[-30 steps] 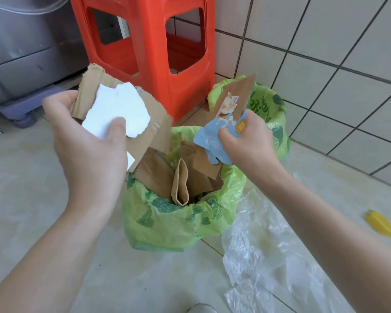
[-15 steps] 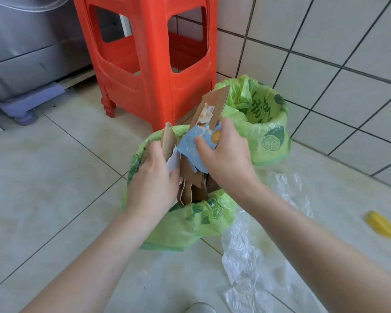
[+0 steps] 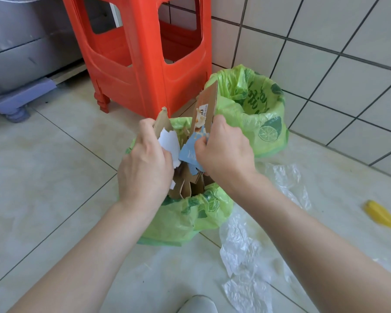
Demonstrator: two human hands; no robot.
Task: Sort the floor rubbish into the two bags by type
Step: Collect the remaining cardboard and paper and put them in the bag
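The near green bag (image 3: 185,213) has its mouth largely hidden behind the left hand (image 3: 145,163) and right hand (image 3: 224,152), the fingers of both out of sight among cardboard, while before it a pale shoe (image 3: 198,304) is cut off by the bottom edge.

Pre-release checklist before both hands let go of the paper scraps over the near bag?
1. Left hand grips torn brown cardboard and white paper: ok.
2. Right hand grips the blue printed card scrap: ok.
3. Both loads over the mouth of the near green plastic bag: ok.
4. Near bag holds only brown paper and cardboard: ok as far as visible; bottom cannot tell.
5. Room left in the near bag: not ok, pieces stand above the rim.
6. Floor rubbish left: not ok, clear plastic film and yellow banana peel remain.
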